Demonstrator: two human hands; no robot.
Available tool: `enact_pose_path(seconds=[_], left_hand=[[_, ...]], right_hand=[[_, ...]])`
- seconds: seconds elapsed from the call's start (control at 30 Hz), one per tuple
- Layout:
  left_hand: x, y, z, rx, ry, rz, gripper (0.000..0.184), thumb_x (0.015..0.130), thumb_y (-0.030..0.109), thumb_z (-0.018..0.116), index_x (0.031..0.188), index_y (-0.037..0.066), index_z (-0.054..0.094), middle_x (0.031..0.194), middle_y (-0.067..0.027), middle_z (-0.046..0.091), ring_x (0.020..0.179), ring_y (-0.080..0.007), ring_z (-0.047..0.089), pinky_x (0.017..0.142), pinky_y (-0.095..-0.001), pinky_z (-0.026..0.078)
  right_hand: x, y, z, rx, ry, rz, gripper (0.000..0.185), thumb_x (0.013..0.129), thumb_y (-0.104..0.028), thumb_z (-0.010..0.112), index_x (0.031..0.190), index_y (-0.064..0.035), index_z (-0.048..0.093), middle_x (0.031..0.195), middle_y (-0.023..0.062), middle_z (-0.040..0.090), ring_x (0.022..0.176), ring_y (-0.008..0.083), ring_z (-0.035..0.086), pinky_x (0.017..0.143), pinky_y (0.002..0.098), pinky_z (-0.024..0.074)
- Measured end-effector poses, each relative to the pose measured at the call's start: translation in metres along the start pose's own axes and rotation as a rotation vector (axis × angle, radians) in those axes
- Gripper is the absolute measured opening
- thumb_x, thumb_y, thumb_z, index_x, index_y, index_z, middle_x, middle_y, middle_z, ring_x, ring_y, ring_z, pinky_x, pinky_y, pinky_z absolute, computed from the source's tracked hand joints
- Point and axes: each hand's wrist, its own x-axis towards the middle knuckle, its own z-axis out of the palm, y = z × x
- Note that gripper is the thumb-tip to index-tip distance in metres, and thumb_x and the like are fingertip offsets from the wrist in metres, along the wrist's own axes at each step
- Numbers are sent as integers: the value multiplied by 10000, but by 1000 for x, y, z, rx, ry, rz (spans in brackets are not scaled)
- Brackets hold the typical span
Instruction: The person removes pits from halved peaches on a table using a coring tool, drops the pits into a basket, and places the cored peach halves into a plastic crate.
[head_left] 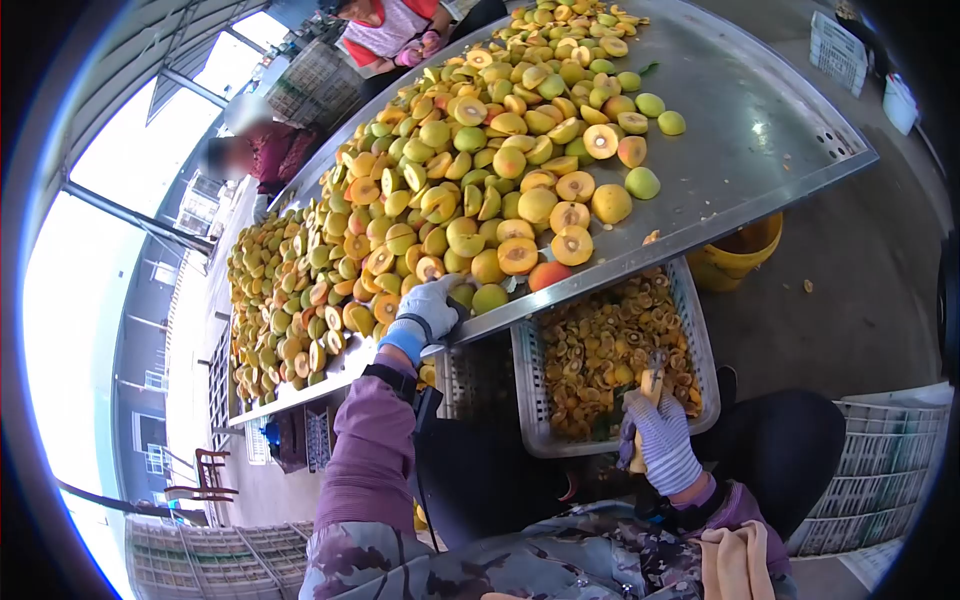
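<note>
My left hand (430, 308), in a pale glove with dark fingertips, reaches to the near edge of the metal table (740, 130). Its fingers curl round a greenish-yellow peach (462, 294) at the border of a large heap of whole and halved peaches (440, 205). Cut faces in the heap are orange, several with the stone showing. Over the crate below, my right hand (664, 440), in a striped glove, is closed round a yellow-handled tool (650, 386) with a metal tip. The tip points away from me; its exact kind is unclear.
Beneath the table edge stands a plastic crate (530, 390) of peach scraps, with a yellow bucket (735, 262) to its right. Two people work across the table, one in a red-and-pink top (385, 35). Stacked crates (875, 470) stand at my right.
</note>
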Motion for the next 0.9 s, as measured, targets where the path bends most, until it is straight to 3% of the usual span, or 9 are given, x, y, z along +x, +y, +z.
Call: enact_pose_path(seconds=[0.23,0.3,0.33,0.37,0.4,0.43,0.5,0.63,0.9], left_hand=[[7,-35,18,-215,47,59,450,791,254,629,1230,175,580,997,-176,660,941,-323,638,824,-407,507],[-12,-58,18,-1247,-94,-5,499,839,285,605,1288,87,515,925,-136,661,901,-251,650,748,-339,529],[-37,-36,8,-1759,-119,58,511,908,315,524,1314,15,450,927,-118,636,829,-194,638,654,-275,521],[-56,-19,6,-1864,-18,-8,486,943,342,451,1299,12,449,987,-145,624,758,-197,622,583,-264,497],[-74,-11,12,-1731,5,61,492,952,381,421,1279,16,464,995,-149,625,730,-189,610,569,-260,486],[-90,-3,19,-1598,23,128,507,962,420,391,1260,20,478,1003,-153,627,702,-180,597,554,-255,475],[-115,23,33,-2007,-199,26,587,951,514,383,1252,19,480,1030,-189,616,704,-217,599,513,-265,447],[-160,77,43,-1649,-151,-55,713,927,620,322,1217,-5,505,940,-131,643,710,-156,612,554,-227,467],[-188,98,56,-1801,-182,144,737,906,620,404,1180,-58,493,1013,-134,608,896,-182,605,810,-294,500]], right_hand=[[-3,-5,9,-217,-127,-57,184,929,-208,573,928,-48,483,581,22,510,403,91,487,373,233,422],[-5,-1,10,-306,-155,-55,230,909,-228,593,942,-29,481,603,87,558,440,184,557,414,298,458],[-6,3,12,-552,-161,-294,257,894,-233,604,957,-21,475,636,137,578,477,253,580,444,342,471],[-7,7,14,-795,-168,-534,286,878,-238,616,972,-12,468,669,187,598,515,323,604,475,387,483],[-10,10,19,-913,-140,-634,319,857,-242,625,1012,-22,455,703,218,608,572,404,599,525,453,486],[-14,10,25,-916,-148,-629,319,857,-242,625,1012,-22,455,703,218,608,572,404,599,525,453,486],[-24,10,37,-1027,-118,-763,317,857,-248,628,1018,-42,449,643,171,604,548,375,603,510,451,484],[-34,11,46,-1186,-143,-846,307,852,-253,636,972,-45,445,584,140,587,525,341,608,465,435,469],[-35,24,44,-1447,-201,-749,371,882,-299,560,1061,7,451,687,173,625,570,347,627,511,454,503]])
